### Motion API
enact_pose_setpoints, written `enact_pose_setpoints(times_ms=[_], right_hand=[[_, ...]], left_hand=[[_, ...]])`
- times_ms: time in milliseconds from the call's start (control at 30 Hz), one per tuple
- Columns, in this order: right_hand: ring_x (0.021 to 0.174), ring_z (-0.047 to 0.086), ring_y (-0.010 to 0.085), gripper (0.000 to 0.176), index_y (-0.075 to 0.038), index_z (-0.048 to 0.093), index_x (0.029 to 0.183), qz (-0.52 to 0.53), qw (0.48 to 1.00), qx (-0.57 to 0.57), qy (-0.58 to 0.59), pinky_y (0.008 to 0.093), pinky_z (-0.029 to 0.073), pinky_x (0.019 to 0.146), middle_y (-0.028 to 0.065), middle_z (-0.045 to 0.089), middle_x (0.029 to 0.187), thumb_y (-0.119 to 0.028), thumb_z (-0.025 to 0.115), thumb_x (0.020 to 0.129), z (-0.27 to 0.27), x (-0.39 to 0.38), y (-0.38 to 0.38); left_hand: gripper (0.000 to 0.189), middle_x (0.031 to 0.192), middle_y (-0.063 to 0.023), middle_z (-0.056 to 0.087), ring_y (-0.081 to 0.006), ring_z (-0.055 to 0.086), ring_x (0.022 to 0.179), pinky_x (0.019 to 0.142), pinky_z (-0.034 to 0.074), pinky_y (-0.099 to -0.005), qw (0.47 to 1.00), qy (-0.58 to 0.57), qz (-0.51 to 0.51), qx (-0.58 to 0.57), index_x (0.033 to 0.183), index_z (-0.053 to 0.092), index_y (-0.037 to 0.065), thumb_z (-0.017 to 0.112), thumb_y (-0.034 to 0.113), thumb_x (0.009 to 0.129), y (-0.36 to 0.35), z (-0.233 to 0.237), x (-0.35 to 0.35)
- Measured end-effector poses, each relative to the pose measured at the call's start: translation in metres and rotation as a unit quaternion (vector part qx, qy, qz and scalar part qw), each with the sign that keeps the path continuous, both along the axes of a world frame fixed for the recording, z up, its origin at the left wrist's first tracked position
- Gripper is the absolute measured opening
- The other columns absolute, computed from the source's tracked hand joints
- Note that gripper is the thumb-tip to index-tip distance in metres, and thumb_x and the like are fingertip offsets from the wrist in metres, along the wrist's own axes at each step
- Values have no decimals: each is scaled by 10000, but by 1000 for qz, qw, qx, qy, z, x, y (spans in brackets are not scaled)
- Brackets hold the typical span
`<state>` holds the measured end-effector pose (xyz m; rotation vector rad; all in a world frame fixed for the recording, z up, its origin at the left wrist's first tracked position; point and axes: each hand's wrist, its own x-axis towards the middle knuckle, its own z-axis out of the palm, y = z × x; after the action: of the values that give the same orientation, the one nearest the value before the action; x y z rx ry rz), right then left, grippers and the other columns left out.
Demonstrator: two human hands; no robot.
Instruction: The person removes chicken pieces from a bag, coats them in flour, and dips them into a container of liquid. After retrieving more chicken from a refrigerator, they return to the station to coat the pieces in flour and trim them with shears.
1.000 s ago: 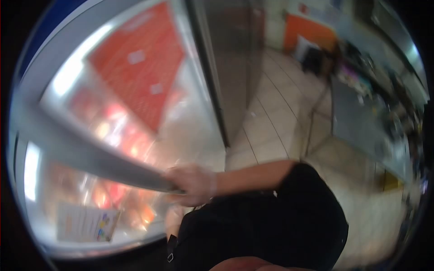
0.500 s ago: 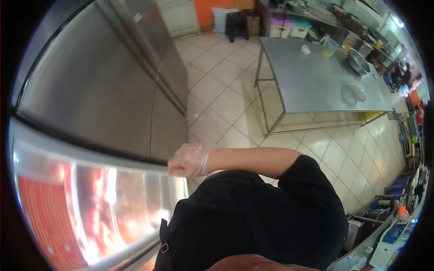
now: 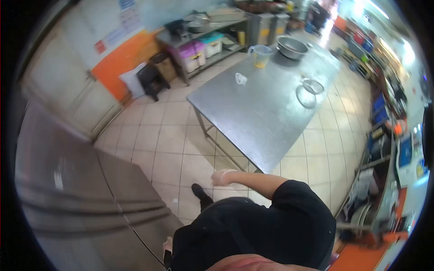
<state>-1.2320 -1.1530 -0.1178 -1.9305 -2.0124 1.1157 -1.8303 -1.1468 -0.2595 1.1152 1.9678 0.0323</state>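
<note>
Steel cabinet [image 3: 90, 185]: left of the steel table [image 3: 253, 115]. Left hand [image 3: 168, 246]: beside the cabinet, well apart from the table; mostly hidden, opening and grip indeterminable. Gloved right hand [image 3: 221, 177]: left of the table's near corner, fingers apparently loosely curled; grip indeterminable. Jug [image 3: 261, 58], bowl [image 3: 290, 54]: table's far end, beyond both hands.

Looks like a commercial kitchen. Furnished with a large bare-metal table [image 3: 253, 117] carrying a deep metal bowl [image 3: 292, 49] and a clear measuring jug [image 3: 260, 58]. Fitted with tall steel cabinet doors [image 3: 68, 176] at left and a steel shelf [image 3: 219, 60] holding 2 lidded plastic tubs [image 3: 193, 58]. Floored in pale tiles [image 3: 167, 137], lit by tube lights [image 3: 379, 9].
</note>
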Motion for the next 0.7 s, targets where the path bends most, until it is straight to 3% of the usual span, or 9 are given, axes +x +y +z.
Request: enact_pose_setpoints(times_ms=[167,200,233,300,333,433,467,533,700], right_hand=[[1074,696,421,417,15,765,1050,-230,961,-143,-63,513,534,935,256,726,1127,-286,515,903,-42,90,44],[1106,688,416,442,-15,757,1111,-111,971,-148,-153,513,529,948,236,715,1193,-332,519,914,-81,106,56],[1145,680,395,474,-48,743,1176,-300,943,-132,-59,510,524,964,200,715,1233,-386,528,923,-32,103,60],[1128,695,356,486,-75,743,1166,-385,917,-101,-43,490,531,953,178,747,1151,-452,532,943,-8,109,76],[1102,705,338,479,-90,735,1172,-400,907,-128,-4,479,534,945,169,755,1109,-466,536,953,27,109,88],[1042,720,312,454,-116,716,1181,-517,833,-161,110,462,541,925,154,764,1037,-481,545,972,34,128,137],[1009,726,304,437,-126,705,1183,-594,763,-177,180,455,544,912,148,765,1007,-481,549,981,21,129,152],[998,726,324,420,-123,698,1185,-602,780,-124,116,459,546,907,154,762,1025,-465,545,994,-9,122,183],[1006,714,379,379,-117,689,1195,-532,845,38,28,475,552,896,183,746,1090,-412,518,1028,12,189,314]], left_hand=[[548,742,-75,695,-239,663,718,665,495,-431,981,-36,-186,34,889,697,-26,543,482,1023,270,63,131],[533,743,-66,683,-224,658,715,642,491,-429,972,-14,-234,-17,904,690,-16,529,475,1036,318,71,166],[533,743,-66,683,-224,658,715,642,491,-429,967,-24,-254,-13,904,690,-16,529,475,1036,358,89,209],[492,756,-99,680,-237,666,713,640,498,-428,918,-24,-392,61,945,686,-4,513,445,1045,443,94,282],[461,771,-127,691,-262,680,719,652,510,-435,878,4,-473,69,971,691,-3,518,419,1041,497,68,310],[380,816,-210,725,-336,723,736,688,545,-454,602,158,-763,174,1049,706,3,530,340,1029,634,8,416],[369,849,-221,728,-346,729,774,705,551,-460,650,150,-732,138,1053,709,1,535,325,1019,664,1,445],[341,947,-253,739,-375,748,885,757,566,-480,785,123,-607,19,1068,717,-6,552,280,987,703,2,502],[355,926,-251,739,-369,748,895,753,566,-494,813,26,-575,92,977,732,-12,541,287,983,774,0,541]])
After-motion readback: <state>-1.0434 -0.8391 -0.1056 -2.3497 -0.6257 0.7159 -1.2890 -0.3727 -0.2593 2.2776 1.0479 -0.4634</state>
